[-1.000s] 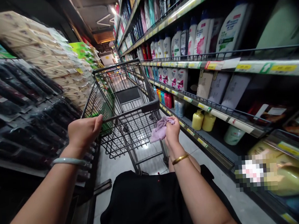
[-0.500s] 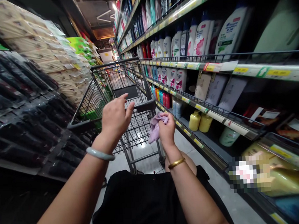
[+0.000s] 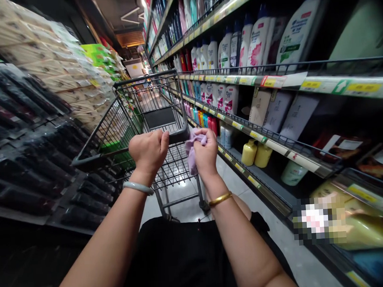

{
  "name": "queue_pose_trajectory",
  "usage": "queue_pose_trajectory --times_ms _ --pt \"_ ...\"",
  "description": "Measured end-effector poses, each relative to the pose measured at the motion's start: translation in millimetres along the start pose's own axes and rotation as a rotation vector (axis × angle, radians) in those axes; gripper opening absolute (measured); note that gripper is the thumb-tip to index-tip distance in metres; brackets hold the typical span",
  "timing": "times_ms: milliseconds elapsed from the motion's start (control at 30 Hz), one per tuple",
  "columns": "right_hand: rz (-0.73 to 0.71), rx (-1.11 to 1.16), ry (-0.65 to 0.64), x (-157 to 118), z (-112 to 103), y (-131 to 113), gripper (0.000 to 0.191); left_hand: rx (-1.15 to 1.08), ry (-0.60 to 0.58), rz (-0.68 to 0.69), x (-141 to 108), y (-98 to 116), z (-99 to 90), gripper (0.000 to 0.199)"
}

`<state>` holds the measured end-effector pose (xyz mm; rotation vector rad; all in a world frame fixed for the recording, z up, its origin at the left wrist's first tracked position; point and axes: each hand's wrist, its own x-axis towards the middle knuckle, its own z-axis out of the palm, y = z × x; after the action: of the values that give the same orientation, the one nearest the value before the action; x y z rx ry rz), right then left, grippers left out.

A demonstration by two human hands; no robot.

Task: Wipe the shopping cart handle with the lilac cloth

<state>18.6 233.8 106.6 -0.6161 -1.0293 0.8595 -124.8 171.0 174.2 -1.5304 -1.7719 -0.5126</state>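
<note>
my left hand [image 3: 148,151] has moved right along the handle [image 3: 179,136]: it was at the left part, then it was loose with the fingers spread, and now it is near the middle. my right hand [image 3: 206,150] has come in a bit to the left, so my two hands are nearer to each other.

my left hand is curled tight on the handle, with the thumb side to the right. the fingertips are hidden from me. my right hand is squeezed on a soft purple cloth [image 3: 191,154]. the cloth is all bunched up, and a part hangs down on the left side of my fist, just beside the right end of the handle. i cannot tell if it touches.

the wire cart [image 3: 160,118] is in front of me, going far down the aisle. i wear a pale bangle [image 3: 138,188] on the left and a gold bangle [image 3: 220,199] on the right. the long shelf [image 3: 239,80] on the right is full of bottles. two yellow bottles [image 3: 249,153] sit down low.
</note>
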Motion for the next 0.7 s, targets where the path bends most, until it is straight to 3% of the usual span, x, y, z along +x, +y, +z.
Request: queue_pose_trajectory --times_ms 100,200,300,367,433,567,633,700 --pt "-0.07 0.086 -0.019 14.0 27.0 -16.3 0.031 0.005 0.014 -0.045 -3.6 -9.0 -1.2 0.054" --pt "-0.089 0.027 -0.109 23.3 37.7 -2.0 0.032 -0.01 0.029 -0.09 -6.4 -17.3 -2.4 0.051" --pt "0.08 -0.109 -0.183 21.8 35.9 21.6 0.031 -0.018 0.043 -0.117 -8.0 -24.4 -1.6 0.049" --pt "0.157 -0.098 -0.19 16.9 33.8 23.0 0.032 -0.008 0.059 -0.125 -9.1 -27.7 0.1 0.048" --pt "0.054 0.004 -0.176 12.9 33.2 8.1 0.033 0.003 0.077 -0.124 -10.1 -29.2 1.9 0.048" --pt "-0.324 0.068 -0.235 14.3 35.3 -27.2 0.03 0.014 0.087 -0.109 -11.2 -27.4 2.7 0.048" --pt "-0.369 -0.008 -0.276 15.9 34.8 -22.9 0.028 0.021 0.081 -0.109 -11.4 -26.2 1.8 0.048" --pt "-0.266 -0.091 -0.264 15.6 32.3 -5.2 0.029 0.025 0.073 -0.116 -11.6 -25.9 0.6 0.048"
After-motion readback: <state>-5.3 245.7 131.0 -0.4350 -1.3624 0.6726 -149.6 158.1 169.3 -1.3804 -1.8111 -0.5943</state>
